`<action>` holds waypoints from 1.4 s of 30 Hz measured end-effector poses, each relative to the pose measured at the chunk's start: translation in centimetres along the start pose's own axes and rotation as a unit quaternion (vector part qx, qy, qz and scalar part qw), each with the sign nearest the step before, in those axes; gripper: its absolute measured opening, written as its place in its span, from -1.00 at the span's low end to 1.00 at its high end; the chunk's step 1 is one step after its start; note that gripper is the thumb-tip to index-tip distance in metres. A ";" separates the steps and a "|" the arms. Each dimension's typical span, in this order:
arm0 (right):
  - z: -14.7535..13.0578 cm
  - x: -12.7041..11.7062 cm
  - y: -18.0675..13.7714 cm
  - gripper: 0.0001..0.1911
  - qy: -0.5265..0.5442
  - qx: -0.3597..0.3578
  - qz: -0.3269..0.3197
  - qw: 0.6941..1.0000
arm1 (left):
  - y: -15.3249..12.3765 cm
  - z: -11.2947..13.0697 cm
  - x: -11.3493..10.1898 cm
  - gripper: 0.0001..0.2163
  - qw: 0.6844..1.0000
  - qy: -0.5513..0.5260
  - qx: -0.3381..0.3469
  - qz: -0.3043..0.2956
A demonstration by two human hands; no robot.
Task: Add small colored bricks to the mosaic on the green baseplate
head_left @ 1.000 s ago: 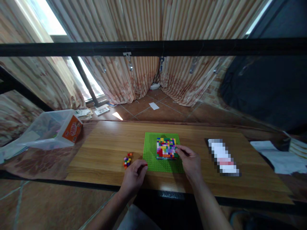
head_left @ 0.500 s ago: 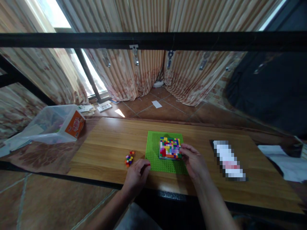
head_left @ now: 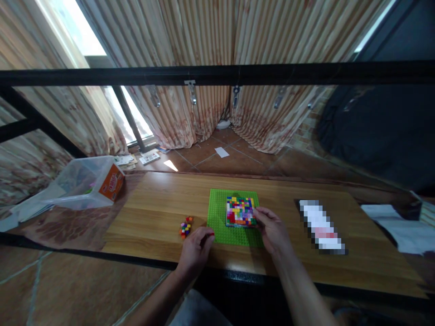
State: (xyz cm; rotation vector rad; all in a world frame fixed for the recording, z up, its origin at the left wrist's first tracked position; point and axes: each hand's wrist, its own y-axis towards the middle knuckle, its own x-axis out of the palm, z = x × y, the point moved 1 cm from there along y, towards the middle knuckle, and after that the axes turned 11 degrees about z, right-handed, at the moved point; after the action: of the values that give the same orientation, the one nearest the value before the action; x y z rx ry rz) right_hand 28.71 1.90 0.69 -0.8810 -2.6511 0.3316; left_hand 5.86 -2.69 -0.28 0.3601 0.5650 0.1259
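Note:
A green studded baseplate (head_left: 217,219) lies on the wooden table (head_left: 152,213). On it stands a square block of small multicoloured bricks (head_left: 240,210). My right hand (head_left: 272,228) rests at the block's right edge, its fingertips pinched against the bricks there. My left hand (head_left: 197,249) sits curled at the baseplate's near left corner, pinching a small red brick (head_left: 211,233) between thumb and finger. A little heap of loose coloured bricks (head_left: 185,227) lies on the table just left of the baseplate.
A clear plastic tub with an orange label (head_left: 88,181) lies tipped at the table's far left. A blurred-out flat object (head_left: 321,226) lies to the right, with white paper (head_left: 390,219) beyond it. A black bar (head_left: 217,74) crosses overhead. Curtains hang behind.
The view has shifted slightly as my head moved. Both hands stay in nearly the same places, the right at the block's edge, the left with its red brick.

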 end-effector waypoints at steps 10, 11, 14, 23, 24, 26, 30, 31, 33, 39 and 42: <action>0.5 -5.2 -1.1 -0.70 -0.270 -0.276 0.101 0.917 | 3.2 2.3 0.2 -0.92 0.999 -0.032 -0.002 0.017; 0.7 -5.5 -1.2 -0.70 -0.289 -0.291 0.095 0.907 | 3.8 2.5 0.4 -0.92 0.999 -0.037 0.002 0.014; 1.3 -5.8 -1.3 -0.71 -0.320 -0.318 0.076 0.889 | 5.4 3.0 1.0 -0.93 0.999 -0.050 0.007 0.004; 1.3 -5.7 -1.2 -0.71 -0.343 -0.334 0.052 0.877 | 7.5 3.1 2.1 -0.91 0.998 -0.029 0.020 -0.056; 1.3 -5.7 -1.2 -0.70 -0.344 -0.333 0.051 0.877 | 7.6 3.1 2.2 -0.91 0.998 -0.029 0.017 -0.061; 1.3 -5.6 -1.3 -0.69 -0.344 -0.330 0.048 0.878 | 7.7 2.9 2.5 -0.93 0.997 -0.034 0.009 -0.067; 1.4 -5.6 -1.4 -0.67 -0.343 -0.325 0.045 0.880 | 7.8 2.5 3.0 -0.95 0.996 -0.057 -0.024 -0.061; 1.5 -5.6 -1.3 -0.68 -0.345 -0.323 0.046 0.880 | 7.8 2.4 3.1 -0.95 0.996 -0.063 -0.035 -0.055; 1.5 -5.7 -1.3 -0.69 -0.349 -0.323 0.047 0.879 | 7.7 2.4 3.4 -0.92 0.995 -0.077 -0.055 -0.043; 1.4 -5.6 -1.3 -0.68 -0.362 -0.330 0.040 0.871 | 7.6 2.7 3.7 -0.90 0.981 -0.159 -0.106 -0.034; 1.5 -5.6 -1.2 -0.70 -0.361 -0.327 0.036 0.873 | 7.6 2.5 3.8 -0.90 0.973 -0.189 -0.127 -0.038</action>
State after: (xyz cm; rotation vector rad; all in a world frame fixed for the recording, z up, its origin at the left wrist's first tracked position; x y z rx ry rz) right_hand 31.73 -2.66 -1.64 -1.2353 -3.5210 -0.3350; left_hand 10.27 4.43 2.59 0.1070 0.1819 0.0527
